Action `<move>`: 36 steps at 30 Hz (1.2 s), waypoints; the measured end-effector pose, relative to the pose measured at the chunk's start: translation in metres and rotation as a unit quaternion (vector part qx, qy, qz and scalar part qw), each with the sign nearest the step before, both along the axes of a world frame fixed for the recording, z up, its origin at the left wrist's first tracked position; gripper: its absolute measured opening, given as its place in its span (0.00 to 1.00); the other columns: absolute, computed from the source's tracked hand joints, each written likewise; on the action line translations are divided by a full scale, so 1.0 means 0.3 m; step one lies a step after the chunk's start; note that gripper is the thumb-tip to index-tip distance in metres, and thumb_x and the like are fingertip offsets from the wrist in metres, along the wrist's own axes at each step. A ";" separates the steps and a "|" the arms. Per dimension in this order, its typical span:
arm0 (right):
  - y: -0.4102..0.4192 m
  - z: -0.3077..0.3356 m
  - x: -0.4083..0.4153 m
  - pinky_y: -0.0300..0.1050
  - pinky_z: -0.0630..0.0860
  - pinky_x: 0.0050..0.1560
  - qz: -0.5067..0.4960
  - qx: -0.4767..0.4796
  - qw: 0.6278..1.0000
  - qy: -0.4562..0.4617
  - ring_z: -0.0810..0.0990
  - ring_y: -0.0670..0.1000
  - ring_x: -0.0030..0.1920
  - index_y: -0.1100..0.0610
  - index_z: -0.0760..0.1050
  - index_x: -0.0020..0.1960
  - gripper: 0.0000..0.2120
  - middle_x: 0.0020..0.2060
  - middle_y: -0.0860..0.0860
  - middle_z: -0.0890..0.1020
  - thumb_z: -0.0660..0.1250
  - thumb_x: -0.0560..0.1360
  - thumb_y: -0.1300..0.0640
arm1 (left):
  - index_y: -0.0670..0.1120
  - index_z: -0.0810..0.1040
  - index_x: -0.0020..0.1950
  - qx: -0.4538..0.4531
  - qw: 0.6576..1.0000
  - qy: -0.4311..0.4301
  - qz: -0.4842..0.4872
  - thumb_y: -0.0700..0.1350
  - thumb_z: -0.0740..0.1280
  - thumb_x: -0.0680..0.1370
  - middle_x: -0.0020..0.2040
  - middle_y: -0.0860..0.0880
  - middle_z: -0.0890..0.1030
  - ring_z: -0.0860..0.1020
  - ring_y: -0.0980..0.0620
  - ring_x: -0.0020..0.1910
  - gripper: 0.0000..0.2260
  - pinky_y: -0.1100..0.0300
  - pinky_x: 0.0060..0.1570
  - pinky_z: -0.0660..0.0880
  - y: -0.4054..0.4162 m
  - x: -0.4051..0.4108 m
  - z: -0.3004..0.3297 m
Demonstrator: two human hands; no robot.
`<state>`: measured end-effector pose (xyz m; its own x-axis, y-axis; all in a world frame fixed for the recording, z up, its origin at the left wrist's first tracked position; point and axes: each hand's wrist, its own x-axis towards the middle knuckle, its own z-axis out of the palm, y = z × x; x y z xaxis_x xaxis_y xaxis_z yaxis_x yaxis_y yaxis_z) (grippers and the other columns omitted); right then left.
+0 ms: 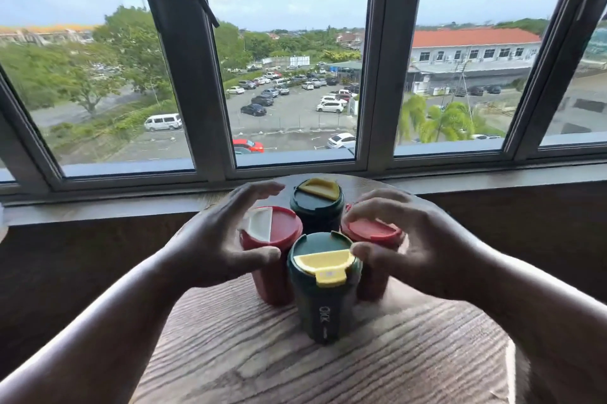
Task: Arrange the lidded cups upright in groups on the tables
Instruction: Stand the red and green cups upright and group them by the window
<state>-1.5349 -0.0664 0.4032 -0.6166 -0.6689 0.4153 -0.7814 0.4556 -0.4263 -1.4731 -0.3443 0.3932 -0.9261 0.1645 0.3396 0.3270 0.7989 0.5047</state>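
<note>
Several lidded cups stand upright in a tight cluster on a round wooden table. The near green cup has a yellow flap on its lid. A second green cup with a yellow flap stands behind it. A red cup with a white flap is on the left, and another red cup is on the right. My left hand curves around the left red cup, fingers spread. My right hand curves around the right red cup, fingertips on its lid and thumb by the near green cup's rim.
The table stands against a dark wall under a wide window sill. Grey window frames rise behind the cups, with a car park outside. The near part of the wooden tabletop shows bare grain.
</note>
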 end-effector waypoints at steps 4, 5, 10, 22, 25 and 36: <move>0.052 -0.023 -0.116 0.52 0.73 0.63 -0.071 0.026 0.997 -0.007 0.71 0.39 0.64 0.37 0.71 0.61 0.25 0.61 0.34 0.73 0.62 0.65 0.35 | 0.65 0.65 0.71 -0.081 0.997 0.019 -0.006 0.73 0.67 0.66 0.66 0.64 0.75 0.73 0.58 0.67 0.35 0.47 0.61 0.75 0.087 0.041 0.015; 0.059 -0.032 -0.137 0.53 0.70 0.67 -0.055 0.061 0.997 -0.016 0.68 0.40 0.68 0.36 0.68 0.65 0.30 0.65 0.36 0.71 0.63 0.63 0.36 | 0.65 0.64 0.72 -0.120 0.993 0.018 -0.003 0.76 0.66 0.65 0.65 0.64 0.75 0.73 0.57 0.66 0.38 0.48 0.60 0.75 0.115 0.048 0.017; 0.073 -0.010 -0.210 0.46 0.55 0.77 0.033 0.183 0.981 -0.052 0.55 0.43 0.76 0.39 0.58 0.76 0.46 0.76 0.43 0.59 0.69 0.60 0.44 | 0.70 0.55 0.71 -0.229 0.972 0.027 0.051 0.80 0.66 0.59 0.63 0.68 0.75 0.72 0.56 0.64 0.44 0.50 0.61 0.72 0.185 0.046 0.009; 0.049 -0.012 -0.241 0.46 0.67 0.70 -0.002 0.208 0.978 -0.023 0.68 0.47 0.68 0.43 0.63 0.75 0.48 0.66 0.44 0.70 0.71 0.59 0.30 | 0.66 0.58 0.72 -0.202 0.979 0.032 -0.009 0.71 0.74 0.61 0.62 0.66 0.75 0.52 0.84 0.60 0.44 0.79 0.61 0.48 0.172 0.008 0.003; 0.051 -0.030 -0.204 0.45 0.68 0.68 -0.036 0.216 0.976 0.012 0.69 0.48 0.65 0.45 0.64 0.74 0.48 0.62 0.47 0.71 0.65 0.59 0.24 | 0.66 0.58 0.73 -0.193 0.981 0.022 -0.012 0.73 0.72 0.61 0.64 0.67 0.73 0.56 0.80 0.63 0.45 0.77 0.63 0.50 0.160 0.011 -0.003; 0.080 0.005 -0.268 0.27 0.68 0.55 0.073 0.173 0.971 -0.148 0.73 0.30 0.57 0.43 0.67 0.73 0.43 0.64 0.36 0.72 0.76 0.61 0.60 | 0.59 0.71 0.70 0.084 0.994 -0.068 0.000 0.53 0.79 0.65 0.66 0.63 0.76 0.73 0.62 0.67 0.35 0.68 0.61 0.70 -0.043 -0.055 -0.054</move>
<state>-1.6153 -0.0423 0.4046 -0.5623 -0.8264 -0.0305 -0.7153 0.5046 -0.4834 -1.4895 -0.3573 0.3771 -0.9653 0.1162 0.2341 0.2468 0.6993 0.6708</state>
